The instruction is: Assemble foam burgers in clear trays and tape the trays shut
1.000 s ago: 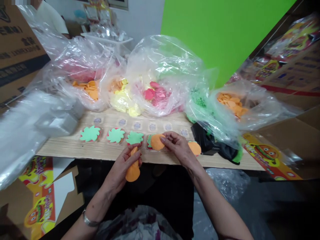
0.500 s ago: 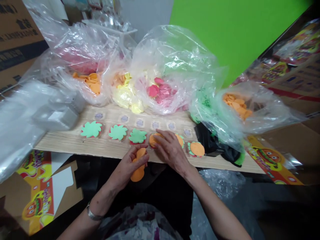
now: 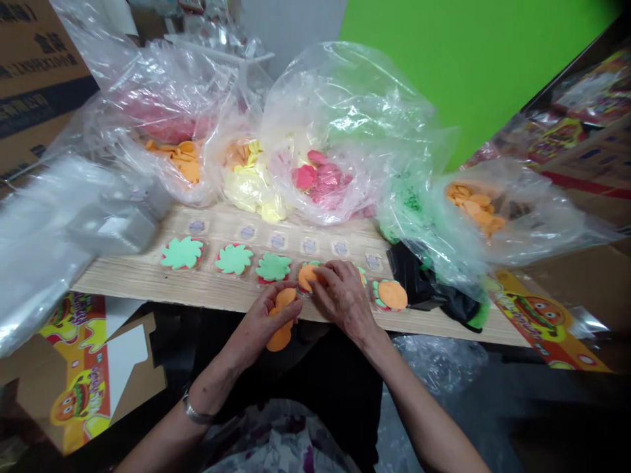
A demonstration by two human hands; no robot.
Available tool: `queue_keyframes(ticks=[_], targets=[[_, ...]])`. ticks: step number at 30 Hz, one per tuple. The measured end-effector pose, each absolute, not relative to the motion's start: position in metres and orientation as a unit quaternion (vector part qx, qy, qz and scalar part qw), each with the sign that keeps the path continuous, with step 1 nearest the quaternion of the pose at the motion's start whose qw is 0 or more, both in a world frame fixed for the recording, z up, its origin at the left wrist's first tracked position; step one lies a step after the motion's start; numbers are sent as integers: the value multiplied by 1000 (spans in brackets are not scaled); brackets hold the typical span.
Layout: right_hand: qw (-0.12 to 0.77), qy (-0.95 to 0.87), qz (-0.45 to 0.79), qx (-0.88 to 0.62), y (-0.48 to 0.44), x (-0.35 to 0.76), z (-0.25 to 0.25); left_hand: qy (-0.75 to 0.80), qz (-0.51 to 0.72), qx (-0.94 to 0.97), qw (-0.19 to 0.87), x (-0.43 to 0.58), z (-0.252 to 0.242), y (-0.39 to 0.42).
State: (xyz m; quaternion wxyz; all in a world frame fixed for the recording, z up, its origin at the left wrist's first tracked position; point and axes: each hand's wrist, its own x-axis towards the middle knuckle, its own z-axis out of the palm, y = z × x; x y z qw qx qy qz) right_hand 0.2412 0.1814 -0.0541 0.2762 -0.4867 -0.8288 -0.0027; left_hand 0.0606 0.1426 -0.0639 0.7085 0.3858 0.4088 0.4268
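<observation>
My left hand (image 3: 263, 317), just off the table's front edge, is closed round a few flat orange discs (image 3: 280, 336), which stick out above and below the thumb. My right hand (image 3: 348, 299) bends its fingers over an orange disc (image 3: 306, 277) in a clear plastic cup; fingertips touch the disc and partly cover it. To the left, green leaf-shaped pieces (image 3: 182, 253) lie on red ones in clear cups. At the right end, another orange disc (image 3: 392, 295) rests on a green piece. One more cup is mostly hidden behind my right hand.
Open plastic bags along the back hold orange pieces (image 3: 185, 161), yellow pieces (image 3: 254, 190), pink pieces (image 3: 328, 180) and more orange pieces (image 3: 476, 209). Clear plastic trays (image 3: 111, 226) stand at left. A black bag (image 3: 419, 276) lies at right. Printed cartons (image 3: 79, 394) flank the table (image 3: 211, 292).
My right fingers have drawn back and curled, uncovering more of the orange disc in the cup. My left hand, still holding its discs, has shifted slightly right. The view has moved a little.
</observation>
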Motion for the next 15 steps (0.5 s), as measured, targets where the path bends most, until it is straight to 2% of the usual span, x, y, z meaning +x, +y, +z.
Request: queue_keyframes(ticks=[4, 6, 10, 15], targets=[[250, -813, -38, -525, 180, 242, -59, 395, 444, 347, 726, 62, -63, 143], [277, -798, -21, -535, 177, 243, -56, 373, 461, 309, 743, 63, -60, 142], [357, -767, 136, -516, 168, 236, -38, 368, 504, 268, 734, 68, -52, 143], [381, -730, 298, -483, 163, 216, -20, 349, 530, 302, 711, 71, -46, 146]])
